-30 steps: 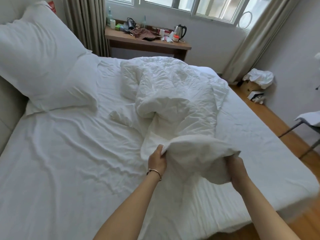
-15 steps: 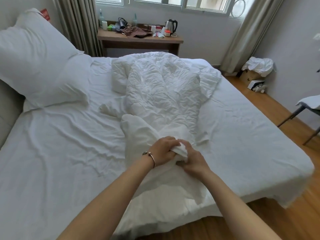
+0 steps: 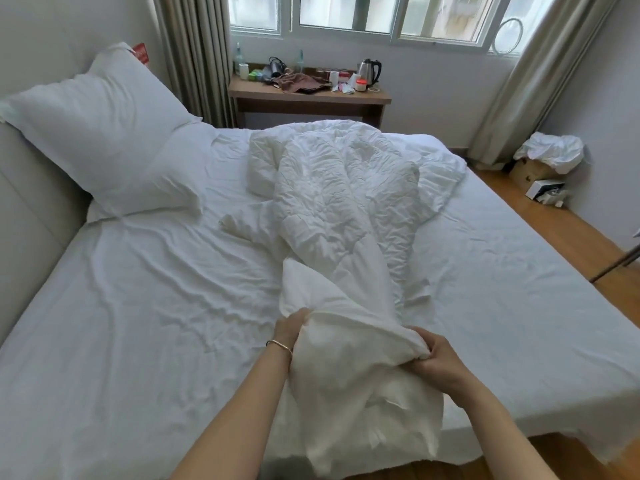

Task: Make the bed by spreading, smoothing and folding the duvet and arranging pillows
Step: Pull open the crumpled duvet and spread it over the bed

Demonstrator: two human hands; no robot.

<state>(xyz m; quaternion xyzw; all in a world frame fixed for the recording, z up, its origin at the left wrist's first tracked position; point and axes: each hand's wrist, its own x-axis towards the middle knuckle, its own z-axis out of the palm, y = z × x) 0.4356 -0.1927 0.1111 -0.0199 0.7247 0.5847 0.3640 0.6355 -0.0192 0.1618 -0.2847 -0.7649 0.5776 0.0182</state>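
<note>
A person's left hand (image 3: 290,332) grips one fold of a white duvet (image 3: 341,216) at the near edge of the bed (image 3: 138,341), fingers curled into the cloth and mostly hidden by it, a thin bracelet (image 3: 279,345) at the wrist; just to its right, the right hand (image 3: 437,358) pinches the same bunched end, thumb and fingers closed on a ridge of fabric; the two hands stand a little apart with the cloth humped between them, a hold that looks meant to find the duvet's edge or corners before it can be spread.

From the hands the duvet runs straight away across the mattress as a long crumpled rope, its long axis pointing from the near edge toward the window; the far end widens into a rumpled heap, while the near end spills below the hands over the side of the bed; it lies across the bed, not along it, so it likely must be turned as well as opened.

Far to the left of the hands, a pillow (image 3: 104,133) leans against the padded headboard (image 3: 31,216), apparently on a second, flatter one; beyond the duvet's far end stands a wooden counter (image 3: 308,98) with a kettle (image 3: 370,71); to the far right a lined box (image 3: 540,161) sits on the wooden floor (image 3: 554,223).
</note>
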